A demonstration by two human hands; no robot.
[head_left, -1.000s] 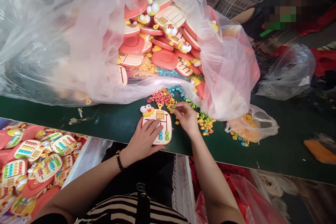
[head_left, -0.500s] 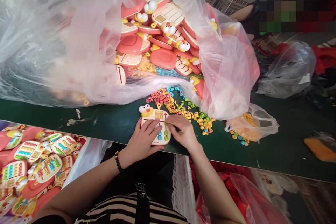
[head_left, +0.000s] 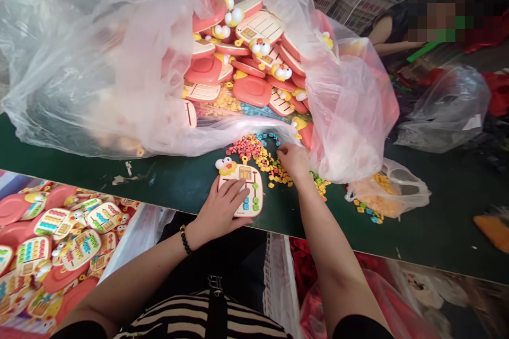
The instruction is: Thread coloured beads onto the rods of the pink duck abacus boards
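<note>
- Lying well to the left of the toy board (head_left: 251, 193), overlapping bead-filled boards (head_left: 51, 222) make a jumbled pile, so their order probably does not matter.
- Behind the toy board and out to its left, a clear plastic bag (head_left: 119, 63) gapes open, which seems to keep the stacked boards (head_left: 252, 90) within reach.
- On the toy board, near the counter (head_left: 178, 180)'s front edge, the left hand (head_left: 220, 204) rests spread and flat, gripping nothing, likely steadying it; the left forearm (head_left: 147, 265) slants in from below left.
- Just beyond the toy board's right corner, loose beads (head_left: 274, 172) lie conveniently close.
- Right of the toy board, the right hand (head_left: 295, 161) dips over these, curled, its arm stretched forward; whether it pinches one, I cannot tell.
- Farther right of the toy board, a small bag (head_left: 382, 196) sits slumped, beads beside it.
</note>
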